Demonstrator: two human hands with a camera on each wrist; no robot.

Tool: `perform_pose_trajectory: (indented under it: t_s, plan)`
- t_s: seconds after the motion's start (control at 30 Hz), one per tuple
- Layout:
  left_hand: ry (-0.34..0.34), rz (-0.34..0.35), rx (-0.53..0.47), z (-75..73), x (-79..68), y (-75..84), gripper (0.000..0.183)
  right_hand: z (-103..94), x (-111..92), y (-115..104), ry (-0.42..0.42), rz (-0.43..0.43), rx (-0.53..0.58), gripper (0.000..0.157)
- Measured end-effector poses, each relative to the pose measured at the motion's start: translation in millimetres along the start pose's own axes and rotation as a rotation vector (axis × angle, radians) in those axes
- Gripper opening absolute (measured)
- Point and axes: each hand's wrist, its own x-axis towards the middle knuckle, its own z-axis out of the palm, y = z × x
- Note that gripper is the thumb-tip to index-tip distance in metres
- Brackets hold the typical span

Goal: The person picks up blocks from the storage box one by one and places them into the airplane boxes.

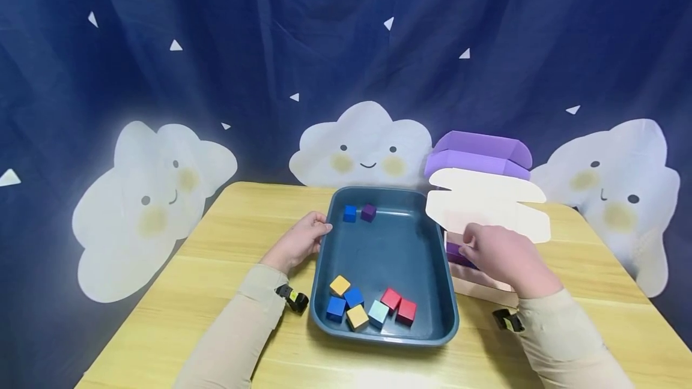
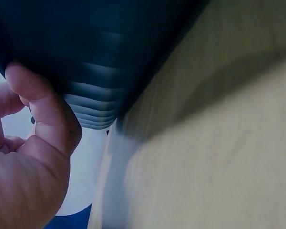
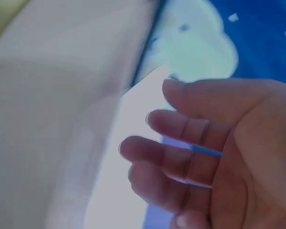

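Note:
At the left side of a dark blue-grey tray [image 1: 386,251], my left hand [image 1: 303,239] holds the rim. The left wrist view shows the thumb [image 2: 47,105] against the tray's ribbed outer wall [image 2: 97,102], the other fingers bent beside it. My right hand [image 1: 503,254] is over a pale pink cardboard box [image 1: 481,287] with its lid up. In the right wrist view its fingers [image 3: 155,155] curve loosely, apart, with nothing between them. Inside the box is something dark purple [image 1: 456,254], partly hidden by the hand.
Near the tray's front lie yellow cubes [image 1: 340,285], blue cubes [image 1: 336,308], red cubes [image 1: 406,311] and a light blue cube [image 1: 378,313]. Farther back are a blue cube [image 1: 349,214] and a purple cube [image 1: 369,212]. Behind the white lid [image 1: 486,203] stands purple folded card [image 1: 478,155].

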Motion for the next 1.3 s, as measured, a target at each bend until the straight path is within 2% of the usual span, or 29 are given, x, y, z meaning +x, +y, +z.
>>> perform_pose_trajectory:
  t_s: [0.13, 0.27, 0.53, 0.67, 0.8, 0.97, 1.17, 1.3]
  plan:
    - [-0.003, -0.001, -0.003, -1.0, 0.5, 0.7, 0.015, -14.5, 11.7, -34.6, 0.035, -0.109, 0.015, 0.010]
    - [-0.005, -0.004, -0.007, -0.7, -0.4, 1.6, 0.016, -16.5, 24.1, -70.2, 0.036, -0.245, -0.012, 0.016]
    - [-0.009, -0.012, -0.018, -0.8, -0.7, 2.7, 0.015, 2.7, 46.3, -139.8, -0.133, -0.461, -0.066, 0.027]
    - [-0.012, -0.020, -0.018, -1.1, -0.8, 3.3, 0.014, 18.1, 52.7, -166.5, -0.221, -0.542, -0.089, 0.029]
    - [-0.016, -0.018, -0.004, -0.7, -2.8, 4.5, 0.016, 33.6, 55.9, -183.1, -0.300, -0.569, -0.116, 0.032]
    - [-0.013, -0.015, 0.000, 0.0, -4.0, 4.8, 0.016, 46.3, 56.6, -194.8, -0.385, -0.559, -0.147, 0.028]
    - [-0.019, -0.011, -0.013, -0.1, -2.9, 3.9, 0.015, 57.1, 54.7, -204.2, -0.426, -0.532, -0.213, 0.013]
    - [-0.012, -0.012, -0.010, 0.0, -2.3, 3.4, 0.016, 56.6, 53.4, -207.8, -0.441, -0.513, -0.226, 0.013]
